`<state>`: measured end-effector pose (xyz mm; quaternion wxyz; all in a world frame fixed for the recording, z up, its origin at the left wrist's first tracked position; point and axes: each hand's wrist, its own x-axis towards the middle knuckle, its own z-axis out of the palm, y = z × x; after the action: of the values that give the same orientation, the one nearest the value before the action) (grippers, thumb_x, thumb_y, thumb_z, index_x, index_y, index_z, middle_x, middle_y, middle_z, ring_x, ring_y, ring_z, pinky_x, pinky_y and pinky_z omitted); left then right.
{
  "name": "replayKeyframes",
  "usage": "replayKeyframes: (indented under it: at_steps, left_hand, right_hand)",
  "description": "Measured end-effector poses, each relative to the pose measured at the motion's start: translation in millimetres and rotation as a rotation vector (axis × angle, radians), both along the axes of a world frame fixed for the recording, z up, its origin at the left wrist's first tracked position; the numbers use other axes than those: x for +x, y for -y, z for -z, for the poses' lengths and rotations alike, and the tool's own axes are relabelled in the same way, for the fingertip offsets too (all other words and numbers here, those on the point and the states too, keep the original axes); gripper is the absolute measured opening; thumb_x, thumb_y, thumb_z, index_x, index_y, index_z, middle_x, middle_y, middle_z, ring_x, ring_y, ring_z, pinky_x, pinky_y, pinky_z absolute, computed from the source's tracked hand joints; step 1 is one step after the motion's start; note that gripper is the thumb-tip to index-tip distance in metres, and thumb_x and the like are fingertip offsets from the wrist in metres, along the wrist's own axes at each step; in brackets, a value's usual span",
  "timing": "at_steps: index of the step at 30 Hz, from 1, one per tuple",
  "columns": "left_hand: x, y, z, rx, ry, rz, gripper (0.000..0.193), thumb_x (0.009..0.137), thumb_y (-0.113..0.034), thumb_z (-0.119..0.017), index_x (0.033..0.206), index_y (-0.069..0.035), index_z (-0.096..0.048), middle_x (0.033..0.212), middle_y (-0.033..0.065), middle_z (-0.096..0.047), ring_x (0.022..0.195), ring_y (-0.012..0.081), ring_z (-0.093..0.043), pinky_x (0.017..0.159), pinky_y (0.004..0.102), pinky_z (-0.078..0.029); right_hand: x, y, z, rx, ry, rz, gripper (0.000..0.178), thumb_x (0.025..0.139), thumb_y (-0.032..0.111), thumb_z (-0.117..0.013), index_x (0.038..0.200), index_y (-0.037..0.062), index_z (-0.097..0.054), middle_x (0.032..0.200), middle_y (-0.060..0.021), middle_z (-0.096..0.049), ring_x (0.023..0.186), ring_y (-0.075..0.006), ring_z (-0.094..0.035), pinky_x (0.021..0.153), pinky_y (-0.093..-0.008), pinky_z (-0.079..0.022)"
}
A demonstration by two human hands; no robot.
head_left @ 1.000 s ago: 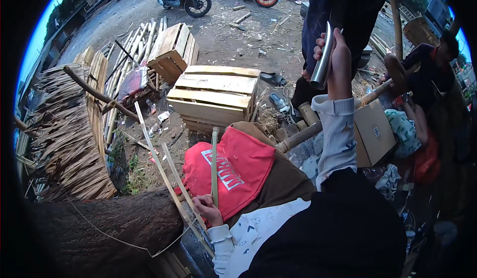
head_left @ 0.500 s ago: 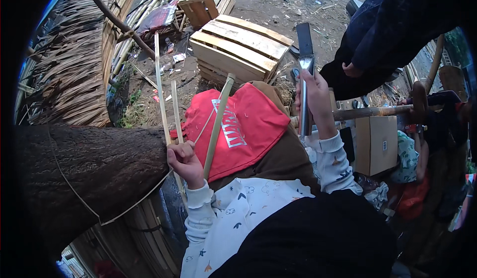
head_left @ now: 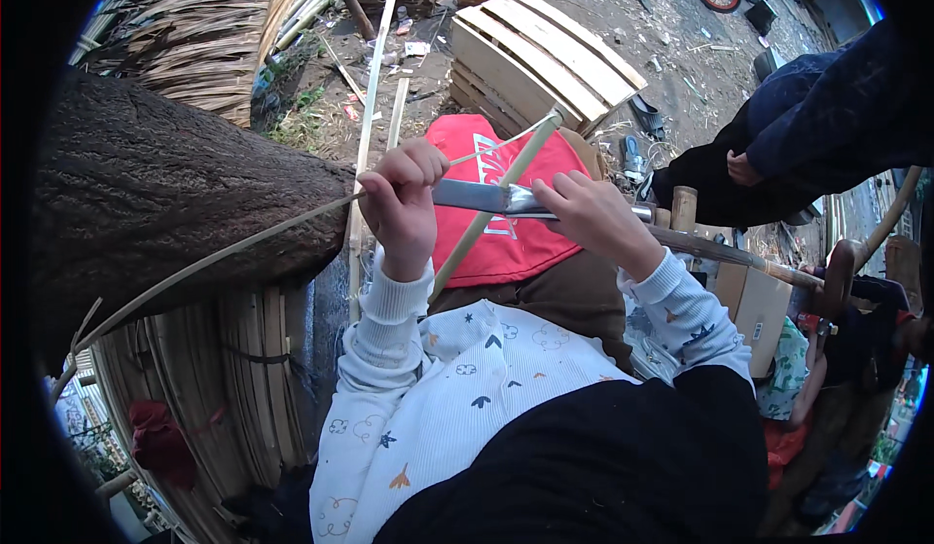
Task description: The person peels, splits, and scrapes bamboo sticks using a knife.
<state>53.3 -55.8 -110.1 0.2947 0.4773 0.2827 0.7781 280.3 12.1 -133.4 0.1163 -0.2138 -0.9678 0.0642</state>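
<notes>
My left hand (head_left: 402, 201) grips a thin bamboo strip (head_left: 224, 257) that runs down to the lower left across a big tree trunk (head_left: 156, 194). My right hand (head_left: 584, 215) holds a broad steel knife (head_left: 482, 197), its blade lying flat toward the left hand and meeting the strip there. A thicker bamboo stick (head_left: 496, 199) leans across a red cloth (head_left: 506, 237) on my lap, under the blade.
A wooden crate (head_left: 545, 57) stands just beyond my knees. Another person in dark clothes (head_left: 817, 135) squats at the right. Bundles of bamboo strips (head_left: 233, 379) lie at the lower left, dried palm leaves (head_left: 195, 28) at the top left, a cardboard box (head_left: 759, 301) at the right.
My right hand has come down from overhead with the knife and laid the blade across to my left hand. My left hand has risen with the strip. The view has tilted downward.
</notes>
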Motion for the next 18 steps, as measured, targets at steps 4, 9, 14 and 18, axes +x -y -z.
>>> replayKeyframes:
  at_steps: [4, 9, 14, 18]
  left_hand:
    - [1.6, 13.6, 13.7, -0.019, -0.033, -0.145, 0.052, 0.104, -0.047, -0.025, 0.064, -0.013, -0.023, 0.054, -0.0025, -0.015, 0.049, 0.0118, -0.017, 0.048, 0.0303, -0.019]
    - [11.0, 13.7, 38.1, -0.182, 0.202, -0.030, 0.053, 0.104, -0.046, -0.029, 0.065, -0.011, -0.023, 0.056, -0.0034, -0.018, 0.048, 0.0093, -0.020, 0.047, 0.0293, -0.021]
    - [15.9, 22.5, 44.2, -0.177, 0.198, 0.014, 0.054, 0.103, -0.048, -0.030, 0.063, -0.013, -0.022, 0.053, -0.0039, -0.015, 0.046, 0.0093, -0.016, 0.045, 0.0291, -0.017]
    - [-2.2, 28.3, 38.3, -0.195, 0.449, 0.125, 0.053, 0.103, -0.047, -0.028, 0.062, -0.015, -0.022, 0.050, -0.0045, -0.014, 0.045, 0.0095, -0.011, 0.043, 0.0292, -0.014]
  right_hand:
    - [10.2, -29.5, 13.4, -0.051, 0.103, 0.082, 0.039, 0.073, 0.024, -0.075, 0.100, 0.0058, -0.053, 0.078, -0.0089, -0.055, 0.072, -0.0277, -0.062, 0.060, -0.0396, -0.049]
    - [22.7, -59.1, 38.9, 0.042, 0.084, 0.462, 0.039, 0.089, 0.042, -0.060, 0.091, 0.0041, -0.052, 0.070, -0.0126, -0.061, 0.066, -0.0286, -0.065, 0.058, -0.0397, -0.052]
    - [32.4, -59.8, 47.3, 0.122, 0.062, 0.314, 0.042, 0.090, 0.044, -0.058, 0.100, 0.0038, -0.054, 0.070, -0.0122, -0.062, 0.065, -0.0279, -0.066, 0.057, -0.0382, -0.052]
    - [29.9, -58.2, 49.2, 0.071, 0.074, 0.370, 0.043, 0.090, 0.046, -0.060, 0.096, 0.0028, -0.057, 0.067, -0.0122, -0.062, 0.063, -0.0284, -0.065, 0.055, -0.0373, -0.051]
